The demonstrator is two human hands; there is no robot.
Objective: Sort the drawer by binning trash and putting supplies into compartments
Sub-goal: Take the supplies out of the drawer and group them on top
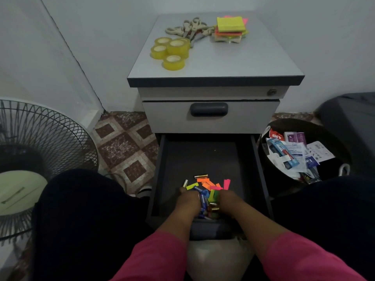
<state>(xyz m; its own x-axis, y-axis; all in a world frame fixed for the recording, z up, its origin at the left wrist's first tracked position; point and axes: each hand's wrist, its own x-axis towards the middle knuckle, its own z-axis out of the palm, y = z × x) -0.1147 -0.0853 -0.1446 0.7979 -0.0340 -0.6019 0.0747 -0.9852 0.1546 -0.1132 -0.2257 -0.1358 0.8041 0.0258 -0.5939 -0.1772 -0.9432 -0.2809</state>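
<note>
Drawer (162, 179) stands pulled out low between the knees, batteries (204, 201) and paper flags (207, 182) heaped at its near end. Left hand (187, 200) and right hand (227, 200) flank the heap, seemingly raking it together; their grip is unclear. Beyond, the bin (284, 179) holds wrappers; tape rolls (170, 50) wait on the surface (233, 59).

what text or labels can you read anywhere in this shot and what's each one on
"DIY": red and white packet at the top of the bin.
"KRED...", partly legible: purple packet in the bin.
Print on the blue and white wrappers and the white slip in the bin: too small to read.
Batteries in the drawer: labels blurred.
Sticky notes and tape rolls on the cabinet top: no text visible.
</note>
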